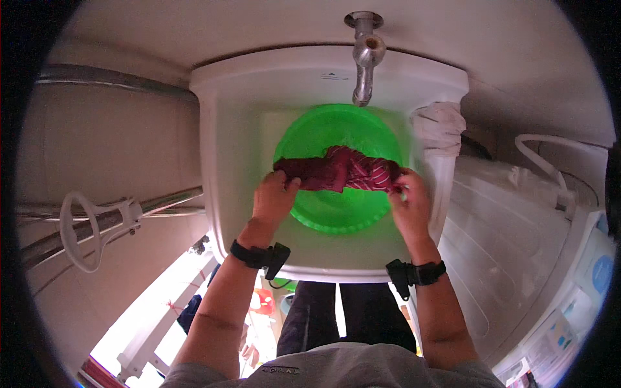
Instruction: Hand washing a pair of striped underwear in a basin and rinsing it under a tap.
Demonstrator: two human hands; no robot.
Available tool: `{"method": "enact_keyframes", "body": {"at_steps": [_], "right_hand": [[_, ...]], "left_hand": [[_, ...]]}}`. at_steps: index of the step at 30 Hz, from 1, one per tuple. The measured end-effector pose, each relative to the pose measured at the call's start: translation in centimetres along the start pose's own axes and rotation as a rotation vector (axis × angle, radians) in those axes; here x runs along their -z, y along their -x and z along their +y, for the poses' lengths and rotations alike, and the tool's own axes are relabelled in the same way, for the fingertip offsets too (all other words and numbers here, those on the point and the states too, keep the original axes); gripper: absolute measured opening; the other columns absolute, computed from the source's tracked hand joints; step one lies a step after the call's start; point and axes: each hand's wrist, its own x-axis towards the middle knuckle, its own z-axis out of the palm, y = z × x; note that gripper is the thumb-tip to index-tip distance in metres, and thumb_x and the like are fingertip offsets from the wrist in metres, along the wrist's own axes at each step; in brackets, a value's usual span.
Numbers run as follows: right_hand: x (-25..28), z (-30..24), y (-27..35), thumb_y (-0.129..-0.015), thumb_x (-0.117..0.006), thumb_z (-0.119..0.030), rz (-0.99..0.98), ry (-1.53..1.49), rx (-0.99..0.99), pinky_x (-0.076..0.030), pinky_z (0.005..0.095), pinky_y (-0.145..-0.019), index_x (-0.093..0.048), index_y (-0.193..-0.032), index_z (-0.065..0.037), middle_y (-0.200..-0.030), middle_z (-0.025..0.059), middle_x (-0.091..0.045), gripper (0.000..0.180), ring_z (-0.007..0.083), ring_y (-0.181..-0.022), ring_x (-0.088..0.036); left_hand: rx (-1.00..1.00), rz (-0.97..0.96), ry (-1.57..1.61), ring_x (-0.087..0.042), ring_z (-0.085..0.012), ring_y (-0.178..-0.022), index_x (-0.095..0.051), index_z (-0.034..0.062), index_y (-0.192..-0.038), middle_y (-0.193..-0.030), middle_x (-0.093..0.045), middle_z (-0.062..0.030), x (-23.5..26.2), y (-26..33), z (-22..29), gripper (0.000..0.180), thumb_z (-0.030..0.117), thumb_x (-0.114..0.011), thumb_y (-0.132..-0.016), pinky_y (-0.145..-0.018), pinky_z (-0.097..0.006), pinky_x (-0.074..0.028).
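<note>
A dark red cloth with pale stripes [352,169] stretches sideways between my two hands, above a round green basin [336,216]. Its left end is pinched in my left hand [277,194], near the basin's left rim. My right hand [410,200] grips the striped right end, by the opposite rim. Between the hands the cloth looks bunched and folded; I cannot tell what kind of garment it is. Water seems to glint in the basin behind it. Both wrists carry black straps with small black devices.
The basin sits in a white sink [239,116] below a metal tap [364,71]. A whitish cloth [440,128] drapes over the sink's right rim. Right of the sink stands a white appliance [491,239] with a pale hose [543,152]. Metal pipes [168,202] and a white ring holder [81,229] are at the left.
</note>
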Motion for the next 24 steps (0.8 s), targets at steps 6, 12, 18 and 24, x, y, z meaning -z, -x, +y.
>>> {"method": "enact_keyframes", "body": {"at_steps": [6,12,18,24], "right_hand": [[-2.0,0.8,1.0,-0.077,-0.054,0.000,-0.092,-0.155,-0.209,-0.042,0.0322,-0.087,-0.052,-0.108,-0.005,-0.121,0.0135,-0.048,0.032,0.0242,-0.113,-0.047],[-5.3,2.3,2.5,-0.078,-0.056,-0.003,-0.152,-0.293,-0.273,-0.045,0.0267,-0.076,-0.052,-0.109,-0.003,-0.107,0.0078,-0.056,0.031,0.0182,-0.098,-0.055],[-5.8,3.7,0.9,-0.080,-0.059,-0.011,-0.151,-0.340,-0.487,-0.041,0.0260,-0.081,-0.048,-0.116,0.000,-0.107,0.0082,-0.056,0.039,0.0164,-0.101,-0.052],[-8.7,3.2,0.5,-0.085,-0.052,-0.042,0.068,-0.445,-0.667,-0.042,0.0285,-0.081,-0.044,-0.123,-0.002,-0.120,0.0076,-0.050,0.056,0.0201,-0.103,-0.051]], "left_hand": [[-0.371,0.204,-0.265,-0.055,-0.0359,-0.094,-0.045,0.0074,-0.117,-0.100,-0.056,-0.0233,-5.4,-3.0,1.5,0.052,0.031,-0.065,-0.075,-0.084,-0.043,-0.043],[-0.509,-0.582,-0.128,-0.051,-0.0366,-0.103,-0.038,0.0051,-0.125,-0.117,-0.048,-0.0248,-11.6,-4.7,2.0,0.061,0.026,-0.066,-0.074,-0.088,-0.040,-0.042],[0.083,-0.221,-0.233,-0.049,-0.0337,-0.109,-0.022,0.0084,-0.135,-0.123,-0.041,-0.0236,-11.3,-4.6,4.3,0.074,0.016,-0.065,-0.075,-0.088,-0.042,-0.044],[0.126,-0.183,0.144,-0.053,-0.0305,-0.105,-0.030,0.0061,-0.134,-0.121,-0.046,-0.0211,-8.6,-6.1,1.8,0.072,0.028,-0.067,-0.075,-0.084,-0.037,-0.046]]}}
